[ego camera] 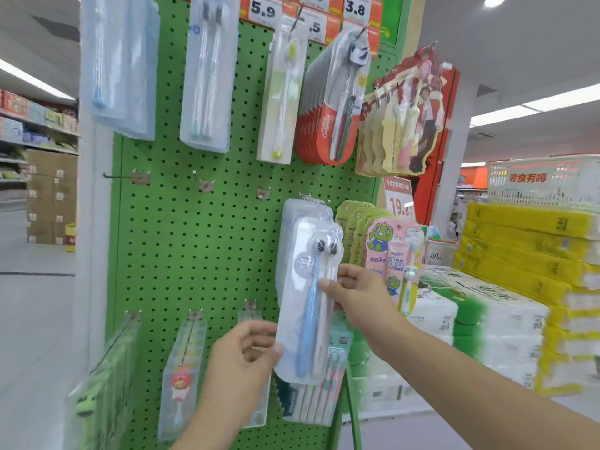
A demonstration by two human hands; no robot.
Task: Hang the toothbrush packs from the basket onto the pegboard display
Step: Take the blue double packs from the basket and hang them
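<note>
Closest to me, the left hand [246, 349] pinches the lower left edge of the clear plastic blister pack holding a blue and a white toothbrush [306, 297], thumb in front and fingers curled behind. The right hand [352, 289] grips the same pack at mid-height on its right edge. So the pack is in both hands, held upright against the green perforated metal pegboard [201, 241], its top just beneath the small metal hook [306, 194] where similar clear packs seem to hang behind it. Whether its hang hole is on the hook yet, I cannot tell; the glare hides it.

Here's the danger: if the hands let go before the hole is seated, the pack slides straight down onto the multi-brush pack with pastel handles [313, 391] below. A hard push could also shove the rear packs off the hook tip. The right wrist sits just beside the pink children's toothbrush card with a green cartoon dinosaur [386, 254], and a careless pull-back could swing it. No basket shows near the hands.
</note>
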